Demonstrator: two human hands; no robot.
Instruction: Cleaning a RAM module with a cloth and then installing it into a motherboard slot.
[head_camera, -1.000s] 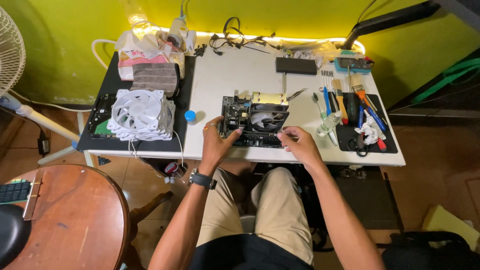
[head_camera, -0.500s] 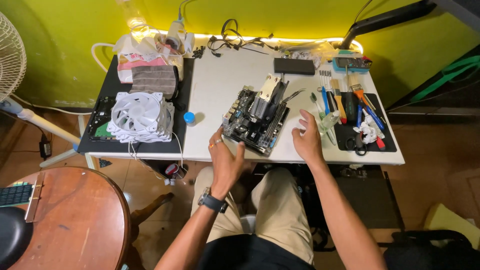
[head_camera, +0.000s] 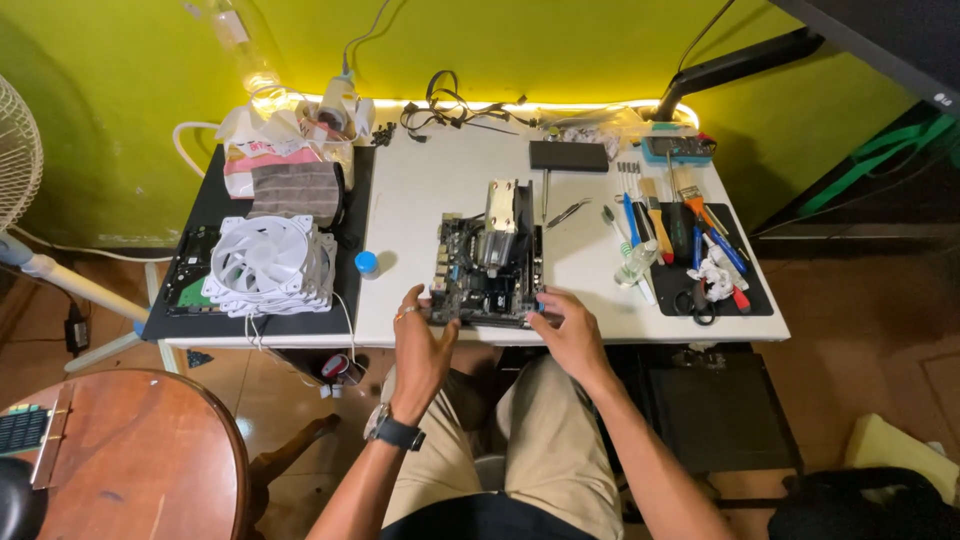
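Observation:
A dark computer motherboard (head_camera: 478, 282) with a tall metal cooler (head_camera: 499, 218) lies on the white table (head_camera: 430, 190), its long side pointing away from me. My left hand (head_camera: 420, 350) grips the board's near left corner. At the near right corner sits my right hand (head_camera: 568, 335), fingers on the board's edge. A dark watch is on my left wrist.
A stack of white case fans (head_camera: 268, 265) sits on a black mat at left, with a blue cap (head_camera: 367, 263) beside it. Screwdrivers, brushes and scissors (head_camera: 690, 240) lie on a mat at right. A black box (head_camera: 568, 156) and cables are at the back. A round wooden table (head_camera: 120, 460) stands lower left.
The motherboard has turned from a tilted, partly lifted pose to lying square on the table. Both hands have moved to its near corners.

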